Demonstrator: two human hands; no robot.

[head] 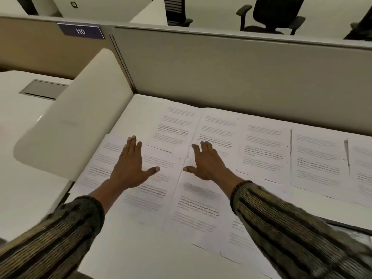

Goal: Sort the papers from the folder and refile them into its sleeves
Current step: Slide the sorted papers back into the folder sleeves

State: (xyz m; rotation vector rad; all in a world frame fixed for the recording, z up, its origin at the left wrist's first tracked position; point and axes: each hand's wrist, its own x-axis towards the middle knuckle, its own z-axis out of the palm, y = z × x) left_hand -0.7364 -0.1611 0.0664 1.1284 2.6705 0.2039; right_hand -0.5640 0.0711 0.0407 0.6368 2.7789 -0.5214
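Several printed white sheets lie spread side by side across the white desk [128, 256]. My left hand [131, 165] lies flat, fingers straight, on a sheet at the left [153, 196]. My right hand [205, 162] is spread palm down over the neighbouring sheets, its thumb near the top edge of a nearer sheet [198, 208]. More sheets [263, 150] run to the right in a row, and a further pair [177, 125] lies toward the partition. A dark edge at the lower right [350, 228] may be the folder; I cannot tell. Neither hand holds anything.
A grey partition wall [241, 73] closes the desk's far side. A rounded white divider panel [80, 117] stands at the left, with another desk and a grey cable hatch [43, 89] beyond it. Black office chairs [271, 15] stand behind the partition.
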